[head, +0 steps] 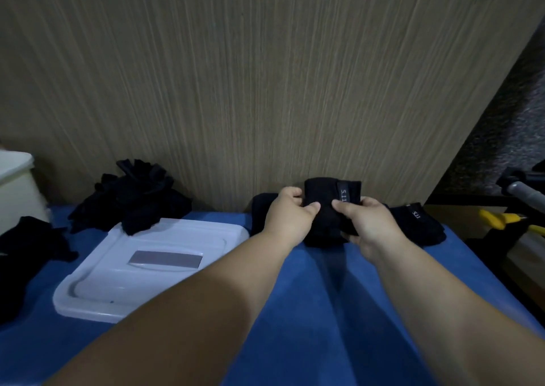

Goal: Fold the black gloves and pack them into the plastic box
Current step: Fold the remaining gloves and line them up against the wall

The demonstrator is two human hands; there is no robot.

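A folded black glove (326, 208) with a grey label strip sits at the back of the blue table, against the wooden wall. My left hand (287, 216) grips its left edge with the thumb on top. My right hand (364, 223) grips its right side, thumb on the front. Another black glove (418, 223) lies just right of my right hand, and black fabric (259, 214) shows behind my left hand. A heap of black gloves (132, 199) lies at the back left. The white plastic box (14, 185) stands at the far left edge, mostly out of frame.
A white plastic lid (147, 267) with a grey label lies on the blue table (324, 312), left of my arms. More black gloves (26, 247) lie at the left edge. Right of the table are a dark frame and a yellow tool (498, 219).
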